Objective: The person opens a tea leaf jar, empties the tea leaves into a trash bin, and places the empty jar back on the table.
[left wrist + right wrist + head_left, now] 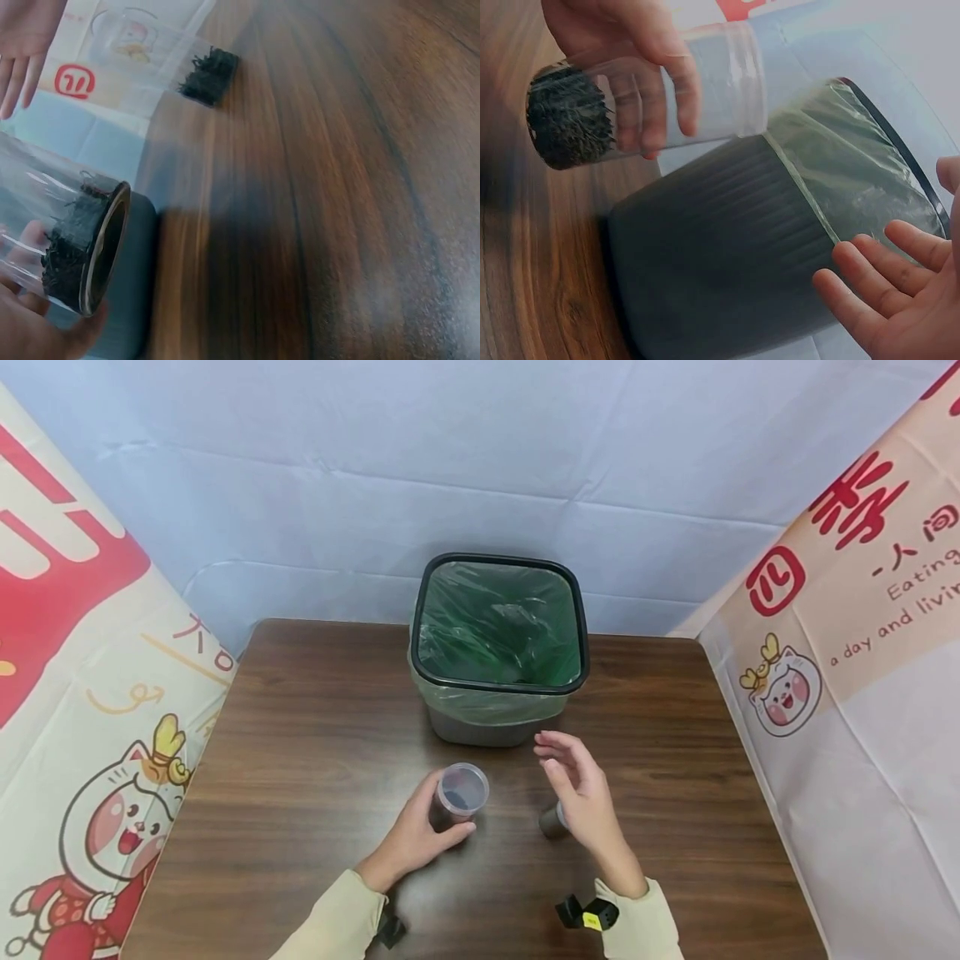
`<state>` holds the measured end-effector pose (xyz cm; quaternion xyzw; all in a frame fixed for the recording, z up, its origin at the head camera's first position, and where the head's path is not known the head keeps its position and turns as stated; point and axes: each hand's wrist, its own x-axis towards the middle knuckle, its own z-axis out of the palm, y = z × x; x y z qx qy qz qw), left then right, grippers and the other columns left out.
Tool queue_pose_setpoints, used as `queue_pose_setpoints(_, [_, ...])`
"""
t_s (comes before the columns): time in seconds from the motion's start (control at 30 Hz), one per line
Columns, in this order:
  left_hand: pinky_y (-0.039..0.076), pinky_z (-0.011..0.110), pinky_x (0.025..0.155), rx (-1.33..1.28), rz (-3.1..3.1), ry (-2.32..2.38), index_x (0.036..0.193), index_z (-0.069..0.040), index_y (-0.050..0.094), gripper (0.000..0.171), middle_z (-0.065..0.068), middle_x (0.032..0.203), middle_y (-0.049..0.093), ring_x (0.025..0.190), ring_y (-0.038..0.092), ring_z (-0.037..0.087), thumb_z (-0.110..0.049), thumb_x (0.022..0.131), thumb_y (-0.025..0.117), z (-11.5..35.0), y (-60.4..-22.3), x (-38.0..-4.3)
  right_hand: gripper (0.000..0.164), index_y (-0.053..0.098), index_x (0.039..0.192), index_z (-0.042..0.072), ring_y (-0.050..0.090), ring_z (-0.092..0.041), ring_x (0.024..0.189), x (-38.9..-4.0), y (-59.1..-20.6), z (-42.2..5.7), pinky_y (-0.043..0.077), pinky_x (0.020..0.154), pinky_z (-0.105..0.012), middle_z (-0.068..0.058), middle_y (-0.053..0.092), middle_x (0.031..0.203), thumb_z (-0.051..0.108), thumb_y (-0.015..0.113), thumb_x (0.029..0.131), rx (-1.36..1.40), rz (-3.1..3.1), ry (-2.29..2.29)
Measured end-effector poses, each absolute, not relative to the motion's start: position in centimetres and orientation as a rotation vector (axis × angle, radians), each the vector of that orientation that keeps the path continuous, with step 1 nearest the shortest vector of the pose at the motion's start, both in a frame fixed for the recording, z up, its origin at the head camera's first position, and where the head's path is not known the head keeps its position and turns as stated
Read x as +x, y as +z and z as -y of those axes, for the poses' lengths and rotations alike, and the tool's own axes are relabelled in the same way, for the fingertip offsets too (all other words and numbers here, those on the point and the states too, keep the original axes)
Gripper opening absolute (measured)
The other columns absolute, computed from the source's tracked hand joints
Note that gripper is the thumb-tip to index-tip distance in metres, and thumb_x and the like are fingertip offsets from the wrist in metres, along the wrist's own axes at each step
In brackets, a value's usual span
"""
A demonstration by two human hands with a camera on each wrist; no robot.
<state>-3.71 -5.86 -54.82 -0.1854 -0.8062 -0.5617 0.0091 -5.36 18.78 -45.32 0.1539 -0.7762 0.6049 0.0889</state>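
Observation:
My left hand (423, 827) grips a clear plastic jar (463, 789), thumb on one side and fingers round the other. Dark, thin dried strands (568, 120), perhaps tea leaves, fill its lower part. Its underside shows in the left wrist view, so it is off the table. My right hand (588, 793) hovers with loosely bent, spread fingers and nothing in them. Below it a second clear jar (553, 821) stands on the table, partly covered by that hand in the head view. The left wrist view shows similar dark strands (208, 77) at its bottom.
Beyond the hands stands a dark bin (483, 732), lined with a translucent plastic bag (480, 610) under a black rim. The brown wooden table (315, 718) meets a pale cloth backdrop (337, 518), with printed cloth panels (862, 693) at either side.

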Motion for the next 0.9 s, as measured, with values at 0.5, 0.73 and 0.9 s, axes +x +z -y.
queue_pose_setpoints(0.5, [0.041, 0.048, 0.096, -0.661, 2.461, -1.83, 0.132, 0.002, 0.045, 0.066, 0.021, 0.121, 0.058, 0.111, 0.055, 0.034, -0.015, 0.077, 0.077, 5.4, -49.7, -3.1, 0.037, 0.048, 0.131, -0.003, 0.055, -0.036, 0.113, -5.2, -46.0, -16.8, 0.047, 0.094, -0.034, -0.018, 0.056, 0.127, -0.004, 0.049, 0.094, 0.532, 2.307, 1.875])
queue_pose_setpoints(0.73, [0.04, 0.048, 0.097, -0.603, 2.449, -1.837, 0.133, -0.002, 0.042, 0.072, 0.013, 0.123, 0.056, 0.112, 0.054, 0.028, -0.017, 0.073, 0.08, 5.3, -51.1, -3.3, 0.036, 0.047, 0.132, -0.003, 0.054, -0.033, 0.115, -5.2, -46.1, -16.2, 0.046, 0.095, -0.03, -0.017, 0.056, 0.128, -0.004, 0.047, 0.095, 0.551, 2.309, 1.921])
queue_pose_setpoints(0.9, [0.04, 0.044, 0.098, -0.609, 2.46, -1.774, 0.137, -0.011, 0.036, 0.081, 0.003, 0.127, 0.054, 0.115, 0.052, 0.019, -0.032, 0.072, 0.081, 5.2, -53.6, -3.8, 0.036, 0.047, 0.131, -0.005, 0.054, -0.035, 0.114, -5.1, -46.2, -15.9, 0.047, 0.093, -0.031, -0.019, 0.056, 0.126, -0.003, 0.046, 0.096, 0.576, 2.299, 1.93])
